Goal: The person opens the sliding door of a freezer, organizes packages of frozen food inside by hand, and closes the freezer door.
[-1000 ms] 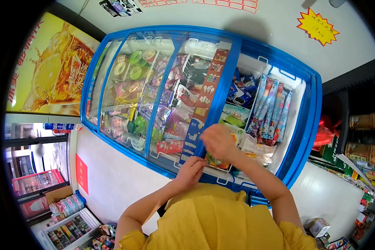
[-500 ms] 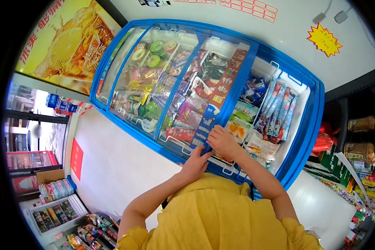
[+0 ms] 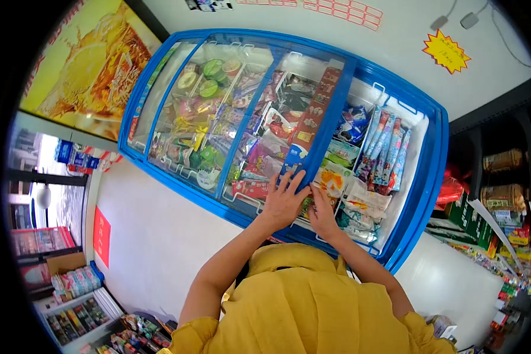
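At the near end of a sliding glass lid (image 3: 317,112), both bare hands meet at its blue frame edge (image 3: 332,121). The lid covers the left part of a chest freezer (image 3: 435,153), leaving the right part uncovered. The left hand (image 3: 284,203) lies with its fingers spread wide over the lid's near corner. The right hand (image 3: 323,213) sits just beside it, thumb and forefinger slightly apart, fingertips at the frame; I cannot tell whether they grip it.

Just beyond the right hand lies a packet with an orange picture (image 3: 331,182); further right are pale wrappers (image 3: 366,197) and long blue-patterned packets (image 3: 388,150). Neither hand seems to hold a packet, so the step in hand looks like handling the lid. Any slide from here would call for even sideways pressure, fingertips clear of the frame's path.
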`<state>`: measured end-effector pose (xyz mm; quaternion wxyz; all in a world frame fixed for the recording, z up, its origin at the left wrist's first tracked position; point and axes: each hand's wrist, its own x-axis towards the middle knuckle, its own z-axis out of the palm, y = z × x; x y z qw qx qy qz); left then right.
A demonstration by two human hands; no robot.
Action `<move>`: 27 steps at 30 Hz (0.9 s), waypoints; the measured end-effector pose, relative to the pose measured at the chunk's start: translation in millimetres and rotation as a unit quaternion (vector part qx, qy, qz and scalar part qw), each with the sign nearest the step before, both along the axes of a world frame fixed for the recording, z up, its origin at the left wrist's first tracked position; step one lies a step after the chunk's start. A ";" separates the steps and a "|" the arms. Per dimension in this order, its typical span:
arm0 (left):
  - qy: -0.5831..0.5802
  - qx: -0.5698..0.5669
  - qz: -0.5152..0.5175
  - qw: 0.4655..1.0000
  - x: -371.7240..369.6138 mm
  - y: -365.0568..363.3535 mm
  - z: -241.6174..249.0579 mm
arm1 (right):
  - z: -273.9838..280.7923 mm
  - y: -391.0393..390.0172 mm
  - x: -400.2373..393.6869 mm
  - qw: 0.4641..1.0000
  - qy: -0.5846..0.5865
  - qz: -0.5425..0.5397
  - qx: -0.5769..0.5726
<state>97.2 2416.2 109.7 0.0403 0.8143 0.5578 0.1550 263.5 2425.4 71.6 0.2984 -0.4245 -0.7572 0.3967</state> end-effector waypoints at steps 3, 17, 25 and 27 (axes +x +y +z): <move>-0.029 -0.020 0.001 0.999 -13.5 2.5 0.8 | -0.8 -0.4 -19.3 1.000 -0.008 -0.012 -0.021; 0.083 -0.016 0.109 0.990 -162.5 18.5 5.3 | -45.4 22.4 -106.7 0.997 0.015 0.014 -0.080; 0.044 -0.023 0.097 0.994 -168.7 19.6 -6.7 | -107.7 73.4 -105.1 0.931 -0.326 0.029 0.158; 0.043 -0.010 0.106 0.993 -164.6 17.9 -7.5 | -108.8 84.3 -113.2 0.925 -0.357 0.036 0.128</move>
